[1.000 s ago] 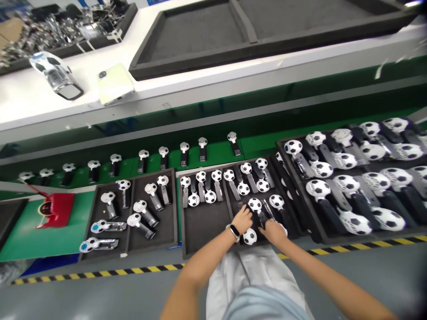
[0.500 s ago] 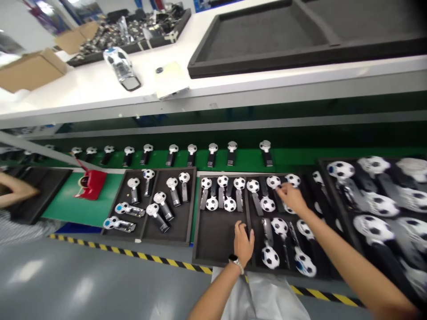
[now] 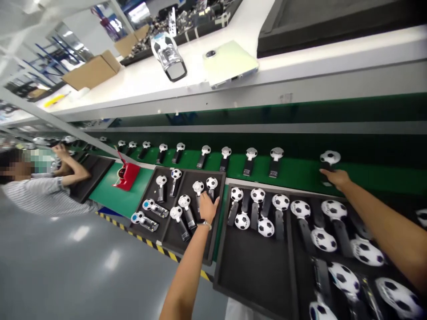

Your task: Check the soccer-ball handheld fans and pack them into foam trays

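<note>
My right hand point(image 3: 337, 178) is closed round the black handle of a football-headed handheld device point(image 3: 330, 157) on the green belt. Its round head, white with black patches, points toward the back. My left hand point(image 3: 207, 210) reaches over the right compartment of a dark tray point(image 3: 218, 231), thumb and fingers apart. Close to its fingertips are two similar devices, one with a white head point(image 3: 198, 186) and another with a patterned head point(image 3: 211, 182). The hand partly covers their handles, and I see no clear grip on either.
Several such devices stand along the green belt point(image 3: 300, 171). A larger tray point(image 3: 256, 266) in front holds rows of them. Above runs a white shelf point(image 3: 133, 82) with a pale phone point(image 3: 230, 63) and a packaged device point(image 3: 168, 55). A red dustpan-like item point(image 3: 128, 177) and a co-worker point(image 3: 50, 191) are at left.
My right hand has left the larger tray and moved back to a device on the belt. My left hand has gone left to the smaller tray. The view has shifted.
</note>
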The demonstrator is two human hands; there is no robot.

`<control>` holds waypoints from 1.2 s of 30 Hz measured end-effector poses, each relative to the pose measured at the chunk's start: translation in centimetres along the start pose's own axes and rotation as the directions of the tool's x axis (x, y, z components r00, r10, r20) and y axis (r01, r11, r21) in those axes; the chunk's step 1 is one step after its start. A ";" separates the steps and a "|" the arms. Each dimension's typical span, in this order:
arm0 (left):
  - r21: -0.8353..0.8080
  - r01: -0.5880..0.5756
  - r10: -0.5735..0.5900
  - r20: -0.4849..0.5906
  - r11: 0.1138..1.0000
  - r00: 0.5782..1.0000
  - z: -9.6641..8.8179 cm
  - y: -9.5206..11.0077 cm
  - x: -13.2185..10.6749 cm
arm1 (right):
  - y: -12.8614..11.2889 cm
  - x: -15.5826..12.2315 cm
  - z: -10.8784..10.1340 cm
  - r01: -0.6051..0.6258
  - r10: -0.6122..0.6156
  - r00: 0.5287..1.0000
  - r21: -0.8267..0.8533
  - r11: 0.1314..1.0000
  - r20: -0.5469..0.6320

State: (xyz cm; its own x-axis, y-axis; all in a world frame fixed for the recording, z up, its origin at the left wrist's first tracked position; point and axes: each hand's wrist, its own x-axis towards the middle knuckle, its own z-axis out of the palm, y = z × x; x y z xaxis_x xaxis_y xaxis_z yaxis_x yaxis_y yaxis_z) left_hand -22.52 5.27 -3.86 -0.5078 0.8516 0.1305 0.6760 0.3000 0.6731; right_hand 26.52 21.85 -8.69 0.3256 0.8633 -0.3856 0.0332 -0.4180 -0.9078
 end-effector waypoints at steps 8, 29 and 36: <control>-0.422 0.327 -0.258 0.213 0.846 0.942 -1.3 3.4 2.3 | -6.2 -13.3 -0.7 -0.059 -0.216 0.886 0.562 0.825 0.410; -0.648 0.758 0.413 0.671 -0.076 0.616 -8.9 26.3 -12.9 | -12.5 -36.0 3.9 -0.311 -0.289 0.757 0.711 0.630 0.586; -0.658 0.752 0.455 0.656 -0.045 0.602 -8.9 26.7 -13.9 | -10.3 -36.8 2.4 -0.249 -0.241 0.814 0.693 0.676 0.528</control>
State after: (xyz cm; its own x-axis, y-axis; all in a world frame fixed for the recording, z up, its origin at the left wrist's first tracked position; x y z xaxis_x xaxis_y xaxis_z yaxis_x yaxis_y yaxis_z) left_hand -2.13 -2.35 18.76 0.3523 0.9313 -0.0932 -0.7634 0.3435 0.5470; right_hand 11.91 -4.89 14.44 -0.2423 0.9531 -0.1817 -0.7138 -0.3019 -0.6319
